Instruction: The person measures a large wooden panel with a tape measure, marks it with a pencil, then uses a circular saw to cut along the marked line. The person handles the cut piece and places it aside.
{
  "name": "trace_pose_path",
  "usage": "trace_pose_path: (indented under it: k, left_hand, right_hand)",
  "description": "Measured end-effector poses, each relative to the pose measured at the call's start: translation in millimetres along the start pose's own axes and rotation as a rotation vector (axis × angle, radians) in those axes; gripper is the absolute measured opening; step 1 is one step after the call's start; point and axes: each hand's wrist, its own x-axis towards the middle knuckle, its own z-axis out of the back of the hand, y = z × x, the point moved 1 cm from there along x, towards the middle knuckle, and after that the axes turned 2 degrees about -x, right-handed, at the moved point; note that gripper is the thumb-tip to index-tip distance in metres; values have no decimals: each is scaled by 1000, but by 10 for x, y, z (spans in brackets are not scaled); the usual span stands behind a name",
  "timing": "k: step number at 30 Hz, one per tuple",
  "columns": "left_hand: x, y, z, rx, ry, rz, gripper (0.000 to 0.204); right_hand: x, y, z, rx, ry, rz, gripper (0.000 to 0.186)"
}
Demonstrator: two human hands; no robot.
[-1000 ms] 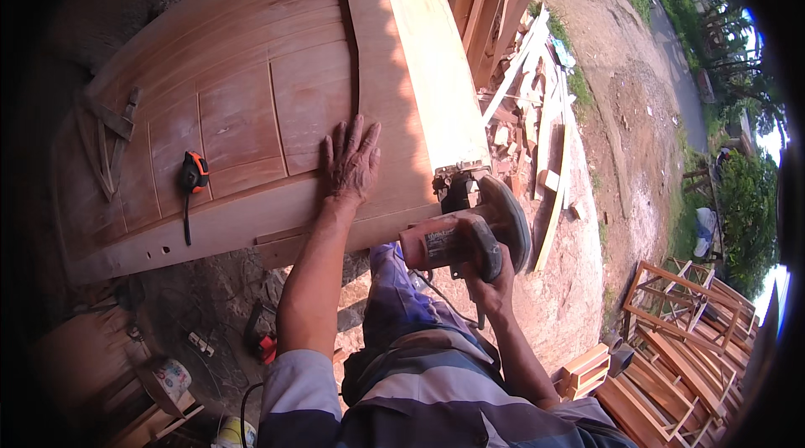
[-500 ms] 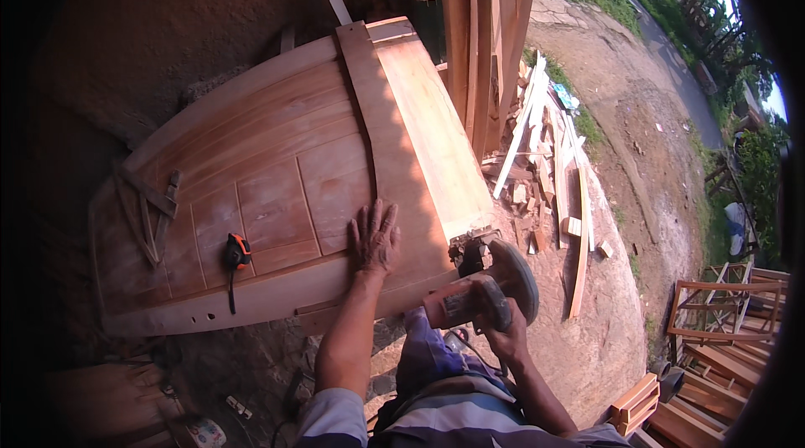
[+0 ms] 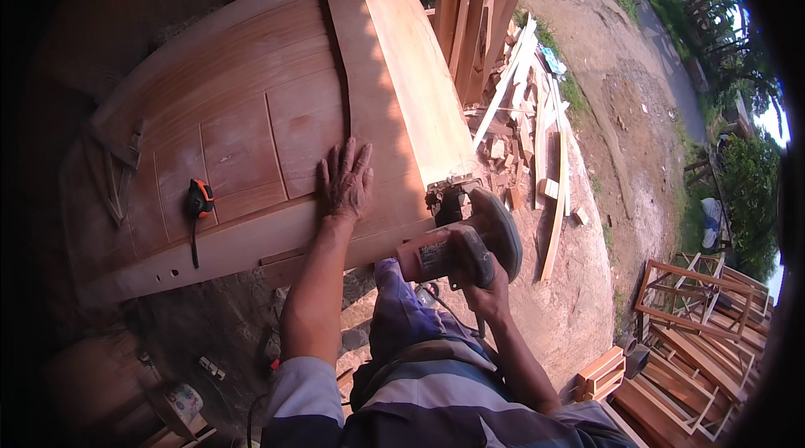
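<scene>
- Head view, left: orange-and-black tape measure (image 3: 199, 196) lies on the panelled door (image 3: 243, 155), probably heavy, stiff, best held by its edges.
- Centre: my left grip (image 3: 346, 186), spread flat, rests at the left edge of the plank (image 3: 377, 96).
- Right: power saw (image 3: 432, 255) at the door's near right corner, likely weighty, hard-cased; my right grip (image 3: 490, 295) wraps its handle, the sensible hold.

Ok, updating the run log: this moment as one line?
left hand: flat on wooden board | right hand: gripping power tool | tape measure: on grooved panel
</scene>
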Motion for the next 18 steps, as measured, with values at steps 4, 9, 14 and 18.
trace_pose_path:
  k: [4, 9, 14, 18]
  left_hand:
    - [-2, 0, 1, -20, -18, -2, 56]
    - [-3, 20, -51, -36, -79, -14, 55]
    - [0, 43, -101, -70, -105, -19, 56]
    - [6, 59, -147, -81, -129, -18, 55]
  right_hand:
    - [-18, 47, 4, -14, -10, -1, 28]
    - [-26, 63, 3, 128, 53, -27, 26]
    - [5, -3, 6, 149, 66, 48, 35]
    - [7, 5, 20, 237, 147, 47, 54]
